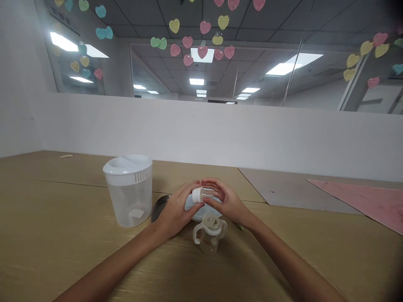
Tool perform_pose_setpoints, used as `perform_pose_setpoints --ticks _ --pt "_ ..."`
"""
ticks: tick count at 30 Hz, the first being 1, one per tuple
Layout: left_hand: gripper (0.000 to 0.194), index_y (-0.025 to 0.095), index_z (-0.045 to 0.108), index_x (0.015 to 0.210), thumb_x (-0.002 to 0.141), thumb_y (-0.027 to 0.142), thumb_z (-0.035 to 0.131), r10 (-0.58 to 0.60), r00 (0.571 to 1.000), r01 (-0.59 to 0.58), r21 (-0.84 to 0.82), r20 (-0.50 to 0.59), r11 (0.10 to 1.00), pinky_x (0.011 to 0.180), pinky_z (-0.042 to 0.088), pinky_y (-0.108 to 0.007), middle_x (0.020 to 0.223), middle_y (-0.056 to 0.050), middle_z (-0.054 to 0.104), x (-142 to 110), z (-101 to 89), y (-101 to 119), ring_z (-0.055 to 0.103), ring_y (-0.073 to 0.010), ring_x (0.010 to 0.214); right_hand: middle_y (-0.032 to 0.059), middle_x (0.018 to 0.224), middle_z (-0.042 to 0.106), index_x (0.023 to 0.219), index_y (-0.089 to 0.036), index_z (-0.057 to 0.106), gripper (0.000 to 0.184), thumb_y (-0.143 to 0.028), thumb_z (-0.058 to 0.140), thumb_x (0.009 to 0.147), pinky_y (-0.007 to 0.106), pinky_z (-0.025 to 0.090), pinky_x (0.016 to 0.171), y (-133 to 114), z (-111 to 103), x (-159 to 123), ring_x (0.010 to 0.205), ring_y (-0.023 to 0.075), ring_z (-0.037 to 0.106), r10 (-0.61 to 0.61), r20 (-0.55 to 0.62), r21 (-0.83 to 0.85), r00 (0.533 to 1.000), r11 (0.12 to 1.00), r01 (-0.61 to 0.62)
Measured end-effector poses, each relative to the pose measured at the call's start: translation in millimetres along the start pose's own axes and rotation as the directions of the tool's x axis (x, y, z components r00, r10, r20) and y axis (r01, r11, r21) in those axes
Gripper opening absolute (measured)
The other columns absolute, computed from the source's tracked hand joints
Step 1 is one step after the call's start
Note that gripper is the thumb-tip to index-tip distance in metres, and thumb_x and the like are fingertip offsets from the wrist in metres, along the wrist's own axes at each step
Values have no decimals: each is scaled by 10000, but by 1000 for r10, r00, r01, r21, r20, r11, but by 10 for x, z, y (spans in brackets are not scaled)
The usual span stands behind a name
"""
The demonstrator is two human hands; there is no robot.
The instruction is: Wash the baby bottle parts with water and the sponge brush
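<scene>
My left hand (178, 208) and my right hand (226, 198) meet in front of me, both gripping a small transparent bottle (205, 194) with a white cap. The left fingers wrap the capped end, and the right fingers curl over the body. Beneath the hands lies a pale blue rounded object (201, 212), partly hidden. Nearest my wrists stands a transparent baby bottle with two cream handles (210, 235). Left of my left hand are a dark round lid (159, 208) and a frosted plastic pitcher with a white top (128, 191).
The tan table (63, 218) has seams across it and meets a white wall behind. A grey board (283, 188) and a pink sheet (355, 202) lie to the right. A small pale strip (65, 156) sits at the far left.
</scene>
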State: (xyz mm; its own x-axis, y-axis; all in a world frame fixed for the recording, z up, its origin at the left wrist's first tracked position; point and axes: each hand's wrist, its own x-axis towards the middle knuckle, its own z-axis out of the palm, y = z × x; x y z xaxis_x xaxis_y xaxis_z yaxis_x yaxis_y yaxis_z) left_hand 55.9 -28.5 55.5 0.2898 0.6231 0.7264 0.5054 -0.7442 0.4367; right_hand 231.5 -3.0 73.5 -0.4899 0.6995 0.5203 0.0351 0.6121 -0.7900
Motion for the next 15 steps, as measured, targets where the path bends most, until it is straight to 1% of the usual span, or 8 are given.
perform_pose_setpoints --ticks 2,4,5,7,11,15 --pt "337 220 487 1109 790 297 562 -20 999 20 -18 -31 1000 900 433 -351 1128 -61 572 -12 19 -14 533 -192 1050 71 1124 559 1045 -217 518 351 -309 640 729 328 494 845 -16 6 2 1040 179 538 47 -38 -27 998 998 -48" --pt "339 206 497 1071 764 310 599 -34 997 31 -40 -73 999 879 452 -346 1098 -65 583 -25 34 -27 553 -191 1018 64 1009 600 960 -197 551 306 -345 650 712 299 521 742 -31 6 4 904 165 589 119 -61 -40 991 992 -121" --pt "344 198 499 1058 755 316 610 -38 995 34 -51 -90 998 871 460 -346 1094 -70 584 -31 38 -31 557 -192 1013 57 945 617 923 -185 567 287 -362 646 712 293 521 713 -37 2 5 834 154 602 148 -59 -31 987 988 -150" --pt "350 187 505 1042 743 326 624 -36 993 27 -73 -116 997 854 474 -343 1085 -76 589 -41 40 -34 563 -195 1006 44 840 634 869 -162 597 266 -387 623 731 294 515 706 -47 -14 4 744 137 607 180 -30 4 983 984 -180" --pt "349 187 517 1034 735 321 637 -7 993 -5 -106 -120 994 826 489 -334 1074 -82 598 -49 28 -27 572 -197 992 46 819 644 859 -148 627 266 -395 580 771 300 507 711 -75 -67 -10 733 141 615 172 49 54 984 983 -175" --pt "341 197 521 1034 740 329 631 -23 995 10 -132 -99 991 796 494 -330 1085 -82 592 -45 11 -10 575 -199 977 42 771 648 860 -151 628 270 -402 565 784 294 508 690 -91 -103 -24 722 146 624 171 98 76 980 981 -179"
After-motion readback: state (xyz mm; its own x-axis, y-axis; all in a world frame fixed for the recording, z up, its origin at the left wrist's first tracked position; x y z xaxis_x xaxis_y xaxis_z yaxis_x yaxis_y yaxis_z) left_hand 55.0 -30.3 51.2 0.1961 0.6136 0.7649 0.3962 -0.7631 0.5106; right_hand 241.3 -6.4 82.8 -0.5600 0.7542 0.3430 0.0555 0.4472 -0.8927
